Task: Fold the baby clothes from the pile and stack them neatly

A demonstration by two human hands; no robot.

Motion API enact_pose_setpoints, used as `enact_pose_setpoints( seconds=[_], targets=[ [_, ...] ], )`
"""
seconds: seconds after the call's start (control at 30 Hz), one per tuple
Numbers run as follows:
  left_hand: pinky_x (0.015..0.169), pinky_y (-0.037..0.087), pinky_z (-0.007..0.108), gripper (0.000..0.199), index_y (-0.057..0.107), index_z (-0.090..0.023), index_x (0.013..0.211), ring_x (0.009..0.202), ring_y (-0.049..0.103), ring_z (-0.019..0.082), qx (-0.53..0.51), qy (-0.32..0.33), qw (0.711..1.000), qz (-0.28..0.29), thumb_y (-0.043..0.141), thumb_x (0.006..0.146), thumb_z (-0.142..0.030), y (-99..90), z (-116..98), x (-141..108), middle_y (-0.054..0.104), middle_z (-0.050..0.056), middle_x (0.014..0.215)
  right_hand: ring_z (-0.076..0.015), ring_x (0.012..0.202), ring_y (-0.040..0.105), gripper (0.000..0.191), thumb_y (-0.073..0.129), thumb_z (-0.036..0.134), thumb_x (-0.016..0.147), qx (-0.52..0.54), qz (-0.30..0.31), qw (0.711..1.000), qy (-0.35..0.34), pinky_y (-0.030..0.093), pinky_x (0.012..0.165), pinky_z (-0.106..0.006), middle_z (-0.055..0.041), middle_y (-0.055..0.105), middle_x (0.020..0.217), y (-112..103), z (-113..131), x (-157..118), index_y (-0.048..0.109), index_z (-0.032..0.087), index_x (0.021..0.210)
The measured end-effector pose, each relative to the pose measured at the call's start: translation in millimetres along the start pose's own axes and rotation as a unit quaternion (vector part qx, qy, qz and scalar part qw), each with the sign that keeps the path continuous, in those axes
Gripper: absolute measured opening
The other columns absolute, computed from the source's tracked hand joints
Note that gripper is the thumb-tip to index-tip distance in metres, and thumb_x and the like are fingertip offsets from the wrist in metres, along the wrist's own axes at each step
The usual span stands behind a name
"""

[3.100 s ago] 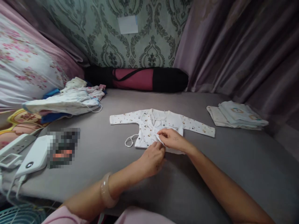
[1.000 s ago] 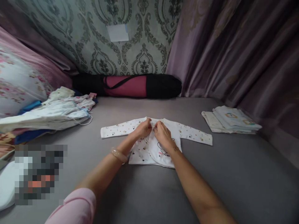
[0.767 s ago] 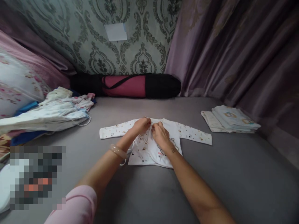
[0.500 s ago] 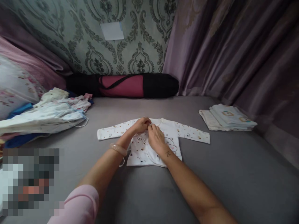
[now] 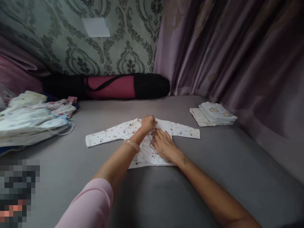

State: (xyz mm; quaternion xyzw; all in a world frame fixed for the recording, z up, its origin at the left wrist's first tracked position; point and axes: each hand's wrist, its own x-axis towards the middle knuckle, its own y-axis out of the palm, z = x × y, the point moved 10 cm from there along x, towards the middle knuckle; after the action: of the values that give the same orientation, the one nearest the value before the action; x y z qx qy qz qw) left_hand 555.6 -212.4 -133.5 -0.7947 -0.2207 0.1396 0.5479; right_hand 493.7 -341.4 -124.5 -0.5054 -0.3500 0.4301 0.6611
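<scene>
A white baby shirt (image 5: 129, 128) with small prints lies spread on the grey sheet, both sleeves stretched out sideways. My left hand (image 5: 148, 123) is closed at its neckline, apparently pinching the collar edge; the fingertips are partly hidden. Just below and to the right, my right hand (image 5: 165, 144) lies flat on the shirt's front with fingers extended. It partly covers an outlined cartoon animal and some red lettering. My left forearm, with a pale bangle (image 5: 132, 145) on the wrist, hides part of the shirt's left side.
To the left lies a loose heap of baby clothes (image 5: 35, 117). Folded clothes (image 5: 216, 113) are stacked at the right. A long black and red bag (image 5: 111, 87) lies along the wall, and purple curtains (image 5: 201, 47) hang on the right. The grey sheet (image 5: 225, 164) surrounds the shirt.
My hands were together at the neckline; the right has since moved down and flattened on the shirt's front. The front panel now lies across toward the left. The view has turned slightly right.
</scene>
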Motion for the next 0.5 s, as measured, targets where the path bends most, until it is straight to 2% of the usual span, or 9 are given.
enact_pose_setpoints(
  seconds=[0.13,0.2,0.3,0.37,0.43,0.5],
  targets=[
    [0.086,0.043,0.029,0.024,0.063,-0.016,0.105,0.101,0.06,0.021,0.0,0.01,1.0,-0.014,0.049,0.091,-0.029,7.7,-0.3,-2.2,0.066,0.011,0.106,-0.0259,0.145,0.012,0.057,0.03,0.04,0.098,0.019,0.011,1.0,-0.02,0.008,0.117,-0.049,-0.0148,0.022,0.155,15.5,7.2,-22.6,0.032,0.009,0.147],
    [0.086,0.043,0.029,0.024,0.062,-0.016,0.105,0.101,0.06,0.021,0.001,0.015,1.0,-0.016,0.047,0.092,-0.029,9.1,0.9,-2.3,0.066,0.011,0.105,-0.0254,0.145,0.009,0.058,0.03,0.04,0.098,0.033,0.023,0.998,-0.042,0.004,0.117,-0.048,-0.0137,0.02,0.156,17.6,22.6,-37.9,0.03,0.011,0.148],
    [0.085,0.043,0.029,0.023,0.062,-0.016,0.104,0.1,0.06,0.021,0.0,0.013,1.0,-0.013,0.047,0.092,-0.028,9.0,1.9,-1.2,0.067,0.01,0.103,-0.0252,0.146,0.004,0.061,0.029,0.044,0.098,0.072,0.074,0.992,-0.077,0.003,0.118,-0.048,-0.0141,0.015,0.157,16.8,51.3,-70.0,0.027,0.01,0.149],
    [0.085,0.043,0.029,0.023,0.062,-0.016,0.104,0.1,0.06,0.021,-0.002,0.009,1.0,-0.004,0.048,0.091,-0.028,8.5,1.8,-0.7,0.067,0.01,0.103,-0.0247,0.146,0.002,0.064,0.029,0.048,0.098,0.113,0.125,0.978,-0.122,0.005,0.118,-0.046,-0.0137,0.013,0.158,12.6,72.9,-95.4,0.026,0.01,0.149],
    [0.084,0.044,0.029,0.023,0.062,-0.015,0.103,0.099,0.061,0.022,-0.006,0.01,1.0,0.009,0.047,0.091,-0.028,6.9,-0.1,-2.5,0.067,0.011,0.102,-0.0208,0.145,0.009,0.059,0.028,0.048,0.099,0.157,0.176,0.954,-0.182,0.011,0.118,-0.042,-0.009,0.02,0.157,4.9,90.1,-117.2,0.032,0.016,0.148],
    [0.084,0.044,0.03,0.025,0.061,-0.014,0.107,0.1,0.06,0.023,-0.006,0.015,1.0,0.013,0.047,0.092,-0.028,2.2,-3.5,-8.0,0.066,0.012,0.104,-0.0153,0.143,0.02,0.049,0.025,0.043,0.1,0.186,0.176,0.946,-0.198,0.02,0.117,-0.036,-0.0029,0.032,0.153,-7.4,86.4,-120.2,0.043,0.024,0.142]
  ],
)
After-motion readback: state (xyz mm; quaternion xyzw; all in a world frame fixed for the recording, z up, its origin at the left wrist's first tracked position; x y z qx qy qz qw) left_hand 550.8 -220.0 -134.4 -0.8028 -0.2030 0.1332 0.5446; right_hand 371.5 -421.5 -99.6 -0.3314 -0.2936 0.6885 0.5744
